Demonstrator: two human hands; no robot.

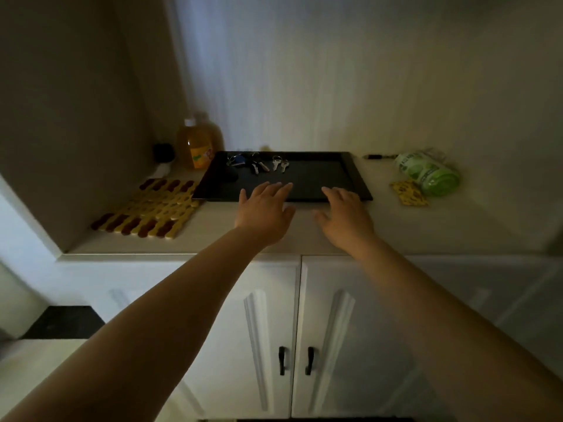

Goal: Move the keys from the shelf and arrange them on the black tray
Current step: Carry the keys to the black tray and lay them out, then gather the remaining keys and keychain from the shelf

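A black rectangular tray (323, 178) lies on the pale shelf top. Along its far left part rest several keys: a bunch with a blue tag (236, 160), a dark-headed set (258, 166), and two silver keys (280, 164) side by side. A dark round object (229, 176) sits on the tray's left side. My left hand (265, 211) reaches over the tray's near edge, fingers spread, holding nothing. My right hand (345, 216) hovers at the near edge further right, also open and holding nothing.
A yellow and brown slatted mat (149, 208) lies left of the tray. A bottle of yellow liquid (198, 144) and a small dark object (164, 152) stand at the back left. A green packet (426, 173), a yellow packet (409, 193) and a pen (377, 156) lie to the right. Cabinet doors (295, 330) are below.
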